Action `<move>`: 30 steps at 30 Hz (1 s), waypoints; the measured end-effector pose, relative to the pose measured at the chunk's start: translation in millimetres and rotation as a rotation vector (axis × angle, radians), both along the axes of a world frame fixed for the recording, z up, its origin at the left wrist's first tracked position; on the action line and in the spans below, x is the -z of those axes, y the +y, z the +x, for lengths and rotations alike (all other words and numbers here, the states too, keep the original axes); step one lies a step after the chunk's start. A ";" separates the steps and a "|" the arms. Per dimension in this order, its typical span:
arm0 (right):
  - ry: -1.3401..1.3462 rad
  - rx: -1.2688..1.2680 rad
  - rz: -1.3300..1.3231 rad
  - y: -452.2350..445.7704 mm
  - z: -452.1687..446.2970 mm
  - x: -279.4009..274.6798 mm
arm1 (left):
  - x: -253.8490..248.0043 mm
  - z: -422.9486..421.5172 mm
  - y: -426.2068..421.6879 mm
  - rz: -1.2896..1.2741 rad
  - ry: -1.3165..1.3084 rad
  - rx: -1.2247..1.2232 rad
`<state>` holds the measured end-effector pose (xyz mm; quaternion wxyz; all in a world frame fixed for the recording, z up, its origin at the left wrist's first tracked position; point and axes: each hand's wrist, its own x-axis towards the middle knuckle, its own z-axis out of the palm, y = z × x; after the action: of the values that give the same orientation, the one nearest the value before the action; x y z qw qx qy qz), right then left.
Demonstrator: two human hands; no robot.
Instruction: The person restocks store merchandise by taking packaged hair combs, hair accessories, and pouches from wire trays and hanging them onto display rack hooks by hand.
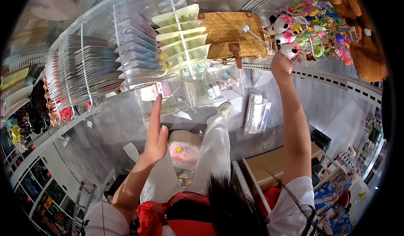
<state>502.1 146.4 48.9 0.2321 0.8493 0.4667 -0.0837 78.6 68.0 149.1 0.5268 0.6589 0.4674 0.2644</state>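
**1 hook (257, 39) off its rail?**

Right hand (281, 64) looks curled round it, beside the plush toys (282, 24); doesn't seem mounted. Left hand (155, 144) is flat, empty, near the clear bin (172, 106). Yellow packs (172, 40) already hang; silver packs (256, 114) lie unhung.

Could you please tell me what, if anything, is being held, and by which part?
The right hand appears to grip a white rod by the end opposite its square tag. The left hand, open, seems to hold nothing.
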 end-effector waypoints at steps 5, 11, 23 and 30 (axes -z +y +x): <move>0.073 -0.116 0.247 -6.5 17.5 0.8 | 20.3 -3.6 -42.0 -0.221 0.101 0.105; 0.490 -0.248 0.704 -32.3 15.2 -22.7 | 8.5 21.3 -20.6 -0.193 0.070 0.138; 0.541 0.020 0.199 15.5 43.5 -3.2 | 22.4 44.8 -19.0 -0.160 0.172 0.341; 0.395 -0.300 -0.063 3.7 38.8 1.7 | 41.5 94.7 -25.9 -0.181 0.053 0.344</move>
<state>540.9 150.1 47.2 0.1724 0.7299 0.6212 -0.2271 173.3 42.1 107.6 0.6089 0.6858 0.3832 0.1099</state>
